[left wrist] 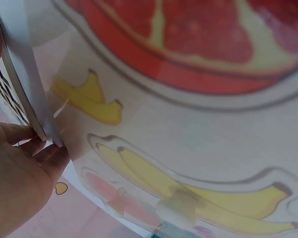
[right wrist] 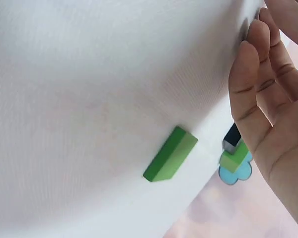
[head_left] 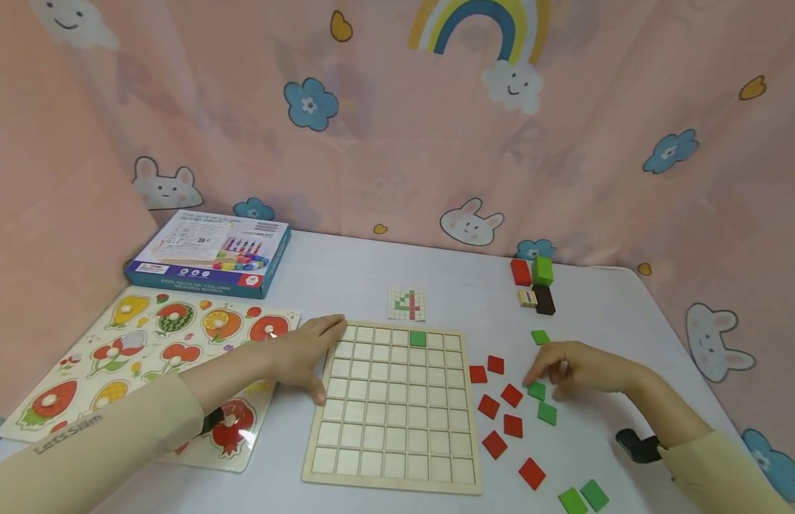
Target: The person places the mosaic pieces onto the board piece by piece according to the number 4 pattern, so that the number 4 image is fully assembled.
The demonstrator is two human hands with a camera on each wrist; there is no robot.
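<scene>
While the spread left hand [head_left: 305, 355] is only touching the board [head_left: 395, 439], a green tile [head_left: 537, 390] is lying beside the loosely curved, apparently empty right hand [head_left: 584, 366].

Seen in head-view clock terms, the head camera looks forward and down over the table [head_left: 346, 275], the left-wrist one closely faces the fruit board [head_left: 150, 350] at nine, and the right-wrist one, low at three, shares the green block [right wrist: 235, 157] with it.
</scene>
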